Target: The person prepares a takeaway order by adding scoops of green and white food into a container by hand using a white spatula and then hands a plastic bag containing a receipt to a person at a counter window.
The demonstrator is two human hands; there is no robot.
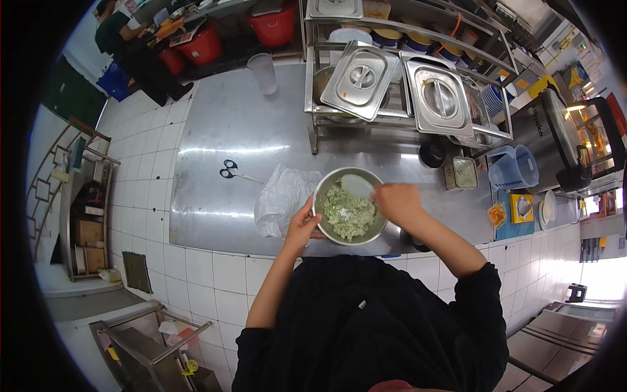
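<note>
A round steel bowl (379, 235) stands near the front edge of the steel table, holding a pale green chopped mixture (345, 210) with a patch of white powder on top. My left hand (302, 226) grips the bowl's left side, thumb over the rim and fingers beneath. In my right hand (397, 202), at the bowl's right rim, is a pale spatula or scoop (357, 185); its broad end rests against the mixture's far side, and its handle is hidden by my fingers. A crumpled clear plastic bag (281, 203) lies just left of the bowl.
Black-handled scissors (235, 171) lie left on the table (215, 127); a plastic cup (264, 73) stands farther back. A steel shelf (313, 128) carries lidded pans. To the right are a tin (461, 173), a measuring jug (513, 167) and a scale (522, 208). Another person (130, 49) works at far left.
</note>
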